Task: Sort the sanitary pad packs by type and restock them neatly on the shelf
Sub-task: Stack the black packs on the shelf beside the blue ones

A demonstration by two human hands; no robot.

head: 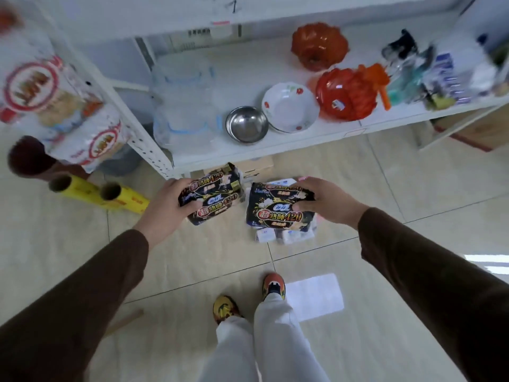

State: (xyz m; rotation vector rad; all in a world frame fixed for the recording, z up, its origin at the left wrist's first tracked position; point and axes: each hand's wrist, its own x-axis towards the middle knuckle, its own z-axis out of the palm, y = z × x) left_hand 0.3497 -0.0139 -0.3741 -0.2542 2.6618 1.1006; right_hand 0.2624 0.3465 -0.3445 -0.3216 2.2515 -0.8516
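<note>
My left hand [168,205] grips a stack of black sanitary pad packs [212,195] marked 420, held above the floor just in front of the shelf's lower edge. My right hand [325,202] grips another black 420 pack [278,210] by its right end. Beneath that pack a small pile of white and light-blue packs [286,236] lies on the tiled floor. The white shelf [275,150] stands directly ahead of both hands.
The shelf board holds a steel bowl [247,124], a flowered white bowl [289,106], two orange plastic bowls [344,93], clear lidded containers [184,106] and mixed goods at right. Yellow film rolls [121,198] and bagged cups [55,106] are at left. A cardboard box [256,164] sits under the shelf.
</note>
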